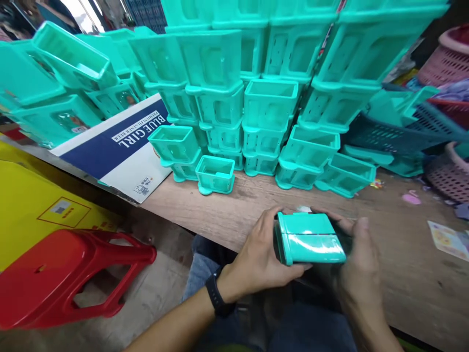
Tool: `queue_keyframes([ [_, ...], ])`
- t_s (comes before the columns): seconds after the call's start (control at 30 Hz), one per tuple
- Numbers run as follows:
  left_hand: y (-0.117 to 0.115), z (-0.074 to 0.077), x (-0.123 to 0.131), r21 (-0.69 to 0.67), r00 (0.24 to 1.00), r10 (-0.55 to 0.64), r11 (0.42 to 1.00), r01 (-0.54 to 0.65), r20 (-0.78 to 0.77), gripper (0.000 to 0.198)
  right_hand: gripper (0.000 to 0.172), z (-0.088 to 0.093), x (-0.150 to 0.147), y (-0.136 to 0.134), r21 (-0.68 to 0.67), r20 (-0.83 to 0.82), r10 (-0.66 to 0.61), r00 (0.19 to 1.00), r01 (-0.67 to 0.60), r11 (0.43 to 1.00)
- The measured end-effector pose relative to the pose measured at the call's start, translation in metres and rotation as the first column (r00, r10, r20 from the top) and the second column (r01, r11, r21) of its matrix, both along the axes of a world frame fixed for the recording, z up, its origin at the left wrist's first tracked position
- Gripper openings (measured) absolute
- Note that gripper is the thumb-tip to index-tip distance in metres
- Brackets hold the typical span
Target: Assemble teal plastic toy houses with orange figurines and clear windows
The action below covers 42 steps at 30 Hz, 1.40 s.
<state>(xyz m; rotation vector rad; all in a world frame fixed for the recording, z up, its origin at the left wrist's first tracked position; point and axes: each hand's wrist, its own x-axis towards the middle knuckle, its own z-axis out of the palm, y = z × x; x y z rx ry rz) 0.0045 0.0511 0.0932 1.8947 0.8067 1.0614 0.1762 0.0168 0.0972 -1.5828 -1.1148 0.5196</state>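
Note:
A glossy green plastic box [311, 247] with a seam across its face is held over the table's near edge. My left hand [258, 252], below a black wristband, grips its left end with the thumb underneath and the fingers behind. At the box's right end is my right hand [361, 264], slightly blurred, its thumb raised and its fingers partly hidden behind the box. Beyond my hands, a small open green container [216, 182] stands on the wooden table [220, 217], in front of tall stacks of similar green containers [271, 105].
A white and blue carton piece [117, 146] leans left of the stacks. At the lower left stands a red stool [47, 274] beside a yellow box [32, 195]. Pink baskets [449, 58] and a dark blue basket [388, 129] are at the right. A card [449, 239] lies on the table.

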Motion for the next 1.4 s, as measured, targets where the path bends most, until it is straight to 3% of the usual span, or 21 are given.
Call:
queue_keyframes([
  [0.2, 0.004, -0.005, 0.008, 0.028, 0.998, -0.015, 1.000, 0.013, 0.061, 0.089, 0.070, 0.018, -0.008, 0.002, -0.020, 0.080, -0.050, 0.996, 0.052, 0.998],
  [0.37, 0.003, -0.004, 0.012, 0.068, 0.996, 0.018, 0.997, -0.024, 0.087, 0.082, 0.078, 0.014, -0.013, 0.006, -0.005, 0.070, -0.176, 0.982, 0.177, 0.984],
  [0.5, 0.001, -0.002, 0.016, 0.062, 0.998, 0.024, 0.998, -0.028, 0.052, 0.078, 0.080, 0.013, -0.004, 0.006, -0.046, 0.057, -0.149, 0.987, 0.152, 0.987],
  [0.57, -0.001, -0.001, 0.018, 0.035, 0.999, 0.022, 0.999, -0.023, 0.030, 0.079, 0.079, 0.018, -0.001, 0.004, -0.043, 0.185, -0.099, 0.978, 0.108, 0.993],
  [0.63, -0.002, -0.002, 0.020, 0.015, 1.000, 0.008, 1.000, -0.008, 0.009, 0.082, 0.076, 0.022, -0.002, 0.002, 0.024, 0.417, -0.054, 0.907, 0.049, 0.999],
  [0.73, -0.003, -0.005, 0.024, 0.053, 1.000, -0.010, 0.999, 0.009, 0.019, 0.077, 0.069, 0.026, -0.012, -0.004, 0.080, 0.693, -0.013, 0.721, -0.059, 0.995],
  [0.87, -0.002, -0.006, 0.027, 0.071, 0.997, -0.008, 0.997, 0.003, 0.074, 0.058, 0.067, 0.025, -0.022, -0.007, 0.049, 0.797, 0.026, 0.603, -0.108, 0.993],
  [1.23, -0.001, -0.008, 0.034, 0.029, 0.996, 0.085, 0.996, -0.086, 0.038, 0.055, 0.071, 0.024, -0.018, 0.007, 0.081, 0.787, -0.043, 0.615, -0.033, 0.996],
  [1.33, -0.006, -0.007, 0.037, -0.010, 0.995, 0.094, 0.996, -0.094, 0.043, 0.055, 0.059, 0.023, -0.014, 0.004, 0.133, 0.789, -0.037, 0.613, -0.111, 0.985],
  [1.4, -0.010, -0.008, 0.037, -0.083, 0.987, 0.155, 0.985, -0.151, 0.046, 0.058, 0.047, 0.021, -0.009, -0.001, 0.213, 0.746, -0.067, 0.662, -0.141, 0.967],
])
